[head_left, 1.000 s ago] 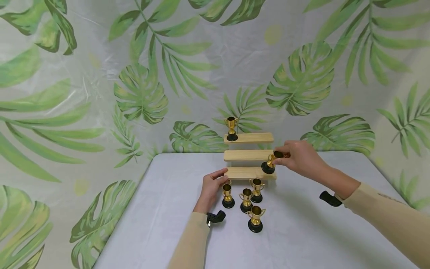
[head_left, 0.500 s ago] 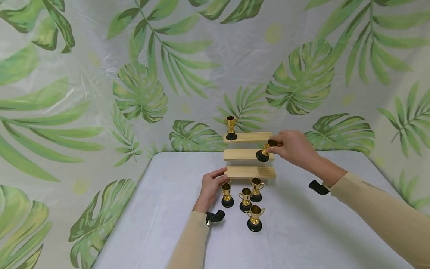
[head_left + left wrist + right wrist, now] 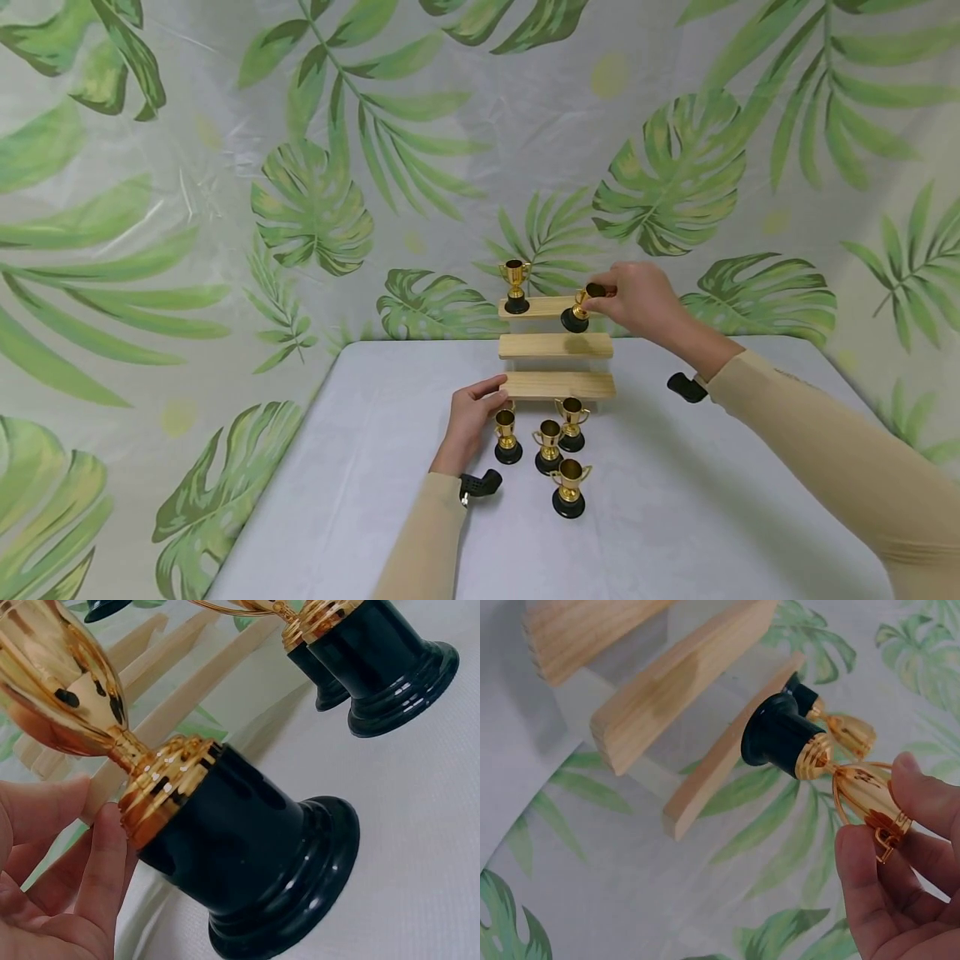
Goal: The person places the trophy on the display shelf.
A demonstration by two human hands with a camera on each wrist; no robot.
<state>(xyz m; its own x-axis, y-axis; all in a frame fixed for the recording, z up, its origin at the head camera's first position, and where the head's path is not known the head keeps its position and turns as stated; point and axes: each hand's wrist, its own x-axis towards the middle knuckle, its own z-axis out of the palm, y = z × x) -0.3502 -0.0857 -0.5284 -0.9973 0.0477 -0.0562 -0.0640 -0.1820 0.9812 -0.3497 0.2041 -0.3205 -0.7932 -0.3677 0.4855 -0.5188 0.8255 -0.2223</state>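
Observation:
My right hand (image 3: 641, 302) pinches a small gold trophy cup (image 3: 866, 791) with a black base by its cup. The trophy is tilted, its base at the top step of a three-step wooden display stand (image 3: 557, 346); whether they touch I cannot tell. Another trophy (image 3: 515, 286) stands upright at the left end of that top step. My left hand (image 3: 468, 421) holds the left end of the stand's lowest step, thumb and fingers around the plank (image 3: 105, 786). One trophy (image 3: 225, 825) stands close beside this hand, large in the left wrist view.
In front of the stand, several more trophies (image 3: 569, 487) stand upright on the white-covered table (image 3: 697, 500). A leaf-patterned cloth (image 3: 450, 125) hangs behind the table.
My right hand has lifted the trophy from the lowest step's height up to the top step, moving slightly left. The left hand has stayed on the stand.

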